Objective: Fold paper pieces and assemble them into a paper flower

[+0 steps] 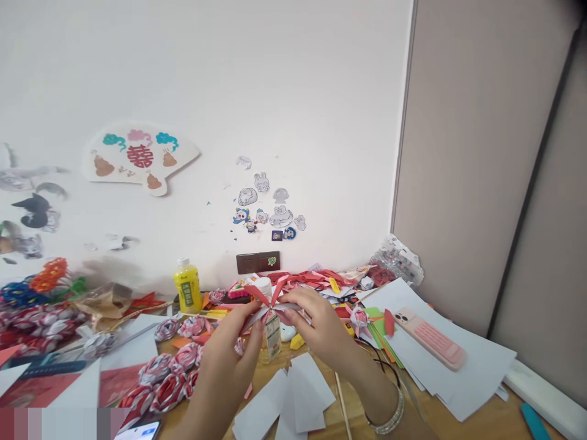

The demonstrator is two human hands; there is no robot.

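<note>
A red and white folded paper piece (pixel 269 304) with several pointed petals is held up over the table. My left hand (pixel 233 348) pinches its left petals between thumb and fingers. On the other side, my right hand (pixel 318 324) has its thumb and fingers closed on the right petals. Just behind the paper piece stands a clear bottle with a white cap (pixel 272 342), partly hidden by it. Below my hands, several white paper pieces (pixel 287 397) lie overlapping on the wooden table.
Twisted red and white paper roses (pixel 172 373) lie at the left. A yellow bottle (pixel 188 287) stands near the wall. At the right, a pink phone (pixel 430 338) rests on white sheets (pixel 481 360). A thin stick (pixel 342 406) lies near the front.
</note>
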